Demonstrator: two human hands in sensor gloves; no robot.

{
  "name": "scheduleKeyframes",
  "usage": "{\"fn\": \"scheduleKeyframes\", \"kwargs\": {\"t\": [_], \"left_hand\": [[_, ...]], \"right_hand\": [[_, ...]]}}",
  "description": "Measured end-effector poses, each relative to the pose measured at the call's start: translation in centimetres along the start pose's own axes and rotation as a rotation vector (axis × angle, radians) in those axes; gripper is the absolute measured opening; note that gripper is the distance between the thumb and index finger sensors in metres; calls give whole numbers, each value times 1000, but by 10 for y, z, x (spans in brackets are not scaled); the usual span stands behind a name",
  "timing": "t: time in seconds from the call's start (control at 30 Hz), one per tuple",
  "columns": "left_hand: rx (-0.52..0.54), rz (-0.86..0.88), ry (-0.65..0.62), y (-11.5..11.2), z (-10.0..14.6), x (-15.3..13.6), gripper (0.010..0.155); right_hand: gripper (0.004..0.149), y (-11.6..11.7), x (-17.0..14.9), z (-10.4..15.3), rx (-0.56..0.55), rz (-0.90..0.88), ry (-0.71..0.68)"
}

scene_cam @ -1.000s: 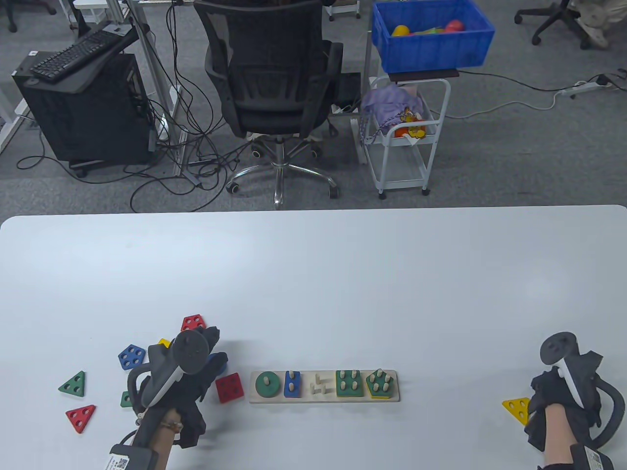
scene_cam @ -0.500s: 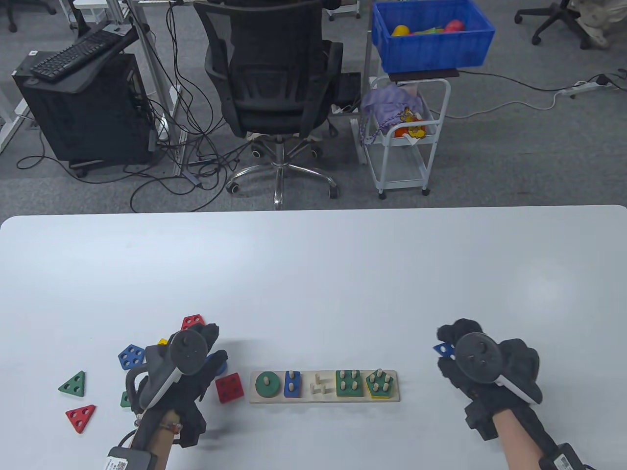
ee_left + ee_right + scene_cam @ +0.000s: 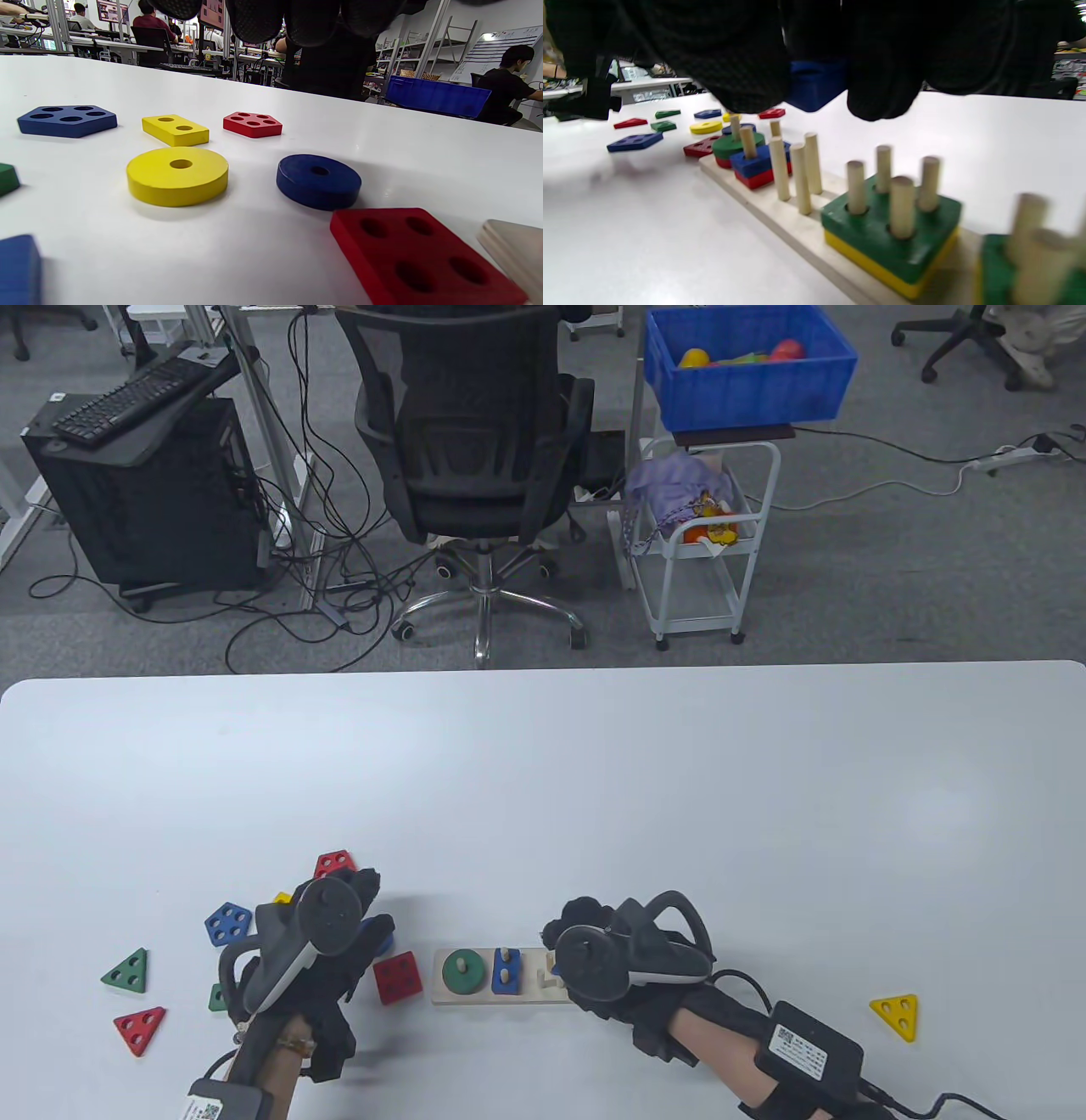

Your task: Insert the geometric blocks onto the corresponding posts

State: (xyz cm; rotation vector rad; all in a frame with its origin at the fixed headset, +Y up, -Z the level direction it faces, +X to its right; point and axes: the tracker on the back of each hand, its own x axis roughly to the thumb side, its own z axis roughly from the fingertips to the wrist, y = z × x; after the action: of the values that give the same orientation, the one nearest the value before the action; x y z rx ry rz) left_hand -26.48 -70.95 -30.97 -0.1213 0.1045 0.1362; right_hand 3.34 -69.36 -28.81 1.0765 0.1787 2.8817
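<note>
The wooden peg board (image 3: 475, 997) lies near the table's front edge. It carries a green disc (image 3: 464, 971), a blue rectangle (image 3: 506, 970), a green square (image 3: 882, 220) and three bare posts (image 3: 797, 173). My right hand (image 3: 567, 929) hovers over the board's right half and hides it in the table view. It pinches a blue block (image 3: 814, 87) above the bare posts. My left hand (image 3: 373, 909) hovers over loose blocks left of the board, its fingertips (image 3: 258, 17) holding nothing. A yellow disc (image 3: 177, 176), a blue disc (image 3: 318, 181) and a red square (image 3: 397, 976) lie below it.
Loose blocks lie at the front left: a blue pentagon (image 3: 227, 923), a red pentagon (image 3: 334, 863), a green triangle (image 3: 127, 971), a red triangle (image 3: 140, 1029) and a yellow rectangle (image 3: 175, 129). A yellow triangle (image 3: 896, 1015) lies at the front right.
My right hand has come from the yellow triangle at the front right, leftward to over the board, with a blue block in its fingers. My left hand has hardly moved.
</note>
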Motion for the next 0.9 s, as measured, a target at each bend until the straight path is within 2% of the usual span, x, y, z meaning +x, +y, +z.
{"fn": "scheduleKeyframes", "kwargs": {"t": [0.17,0.6,0.77,0.9], "left_hand": [[5,-1,-4,-1,0,1,66],[-1,-7,-7,-2,0,2,66],[0,-8,-5,-1,0,2,66],[2,-3,-3,-1,0,1,66]], "right_hand": [[62,12,6,-16,27,22,-6],[64,20,10,-24,70,31,-15],[68,12,-1,-12,22,20,32],[67,-7,-41,19,-50,-46,184]]}}
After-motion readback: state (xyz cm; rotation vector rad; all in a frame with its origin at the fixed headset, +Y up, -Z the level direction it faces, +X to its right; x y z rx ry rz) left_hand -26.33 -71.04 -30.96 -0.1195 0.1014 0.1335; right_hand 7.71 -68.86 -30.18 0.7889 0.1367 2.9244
